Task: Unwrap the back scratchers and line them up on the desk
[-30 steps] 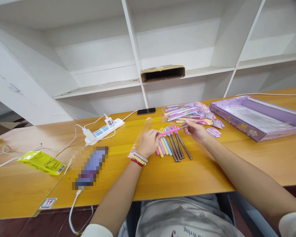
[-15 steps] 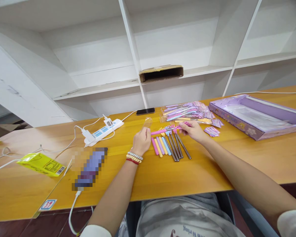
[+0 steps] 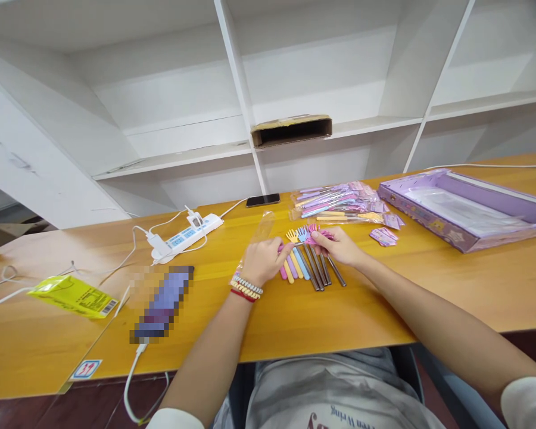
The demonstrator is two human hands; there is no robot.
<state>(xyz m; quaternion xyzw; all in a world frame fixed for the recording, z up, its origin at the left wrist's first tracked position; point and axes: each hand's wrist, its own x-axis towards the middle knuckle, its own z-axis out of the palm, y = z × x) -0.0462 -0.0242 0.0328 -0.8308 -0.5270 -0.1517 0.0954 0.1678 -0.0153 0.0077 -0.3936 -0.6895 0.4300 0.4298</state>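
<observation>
My left hand (image 3: pixel 264 261) is closed on the handle end of a pink back scratcher (image 3: pixel 300 243), its grip mostly hidden by the fingers. My right hand (image 3: pixel 335 244) pinches the same back scratcher near its pink claw head. A short metal piece shows between the hands. Under and in front of them lie metal rods (image 3: pixel 324 268) with yellow, blue and pink claw heads, the yellow claw head (image 3: pixel 292 236) leftmost. Several loose coloured handles (image 3: pixel 300 265) lie beside the rods. A clear plastic sleeve (image 3: pixel 263 227) extends behind my left hand; whether it is held, I cannot tell.
Bagged back scratchers (image 3: pixel 335 199) are piled at the back, near small cards (image 3: pixel 384 236) and a purple box (image 3: pixel 464 243). A black phone (image 3: pixel 262 201), power strip (image 3: pixel 187 238), blurred-out device (image 3: pixel 165 304) and yellow carton (image 3: pixel 71 296) stand or lie further left. White shelving (image 3: pixel 321 71) rises behind.
My left hand has moved right, towards my right hand, and less of the back scratcher shows between them. More of the clear sleeve is visible behind my left hand.
</observation>
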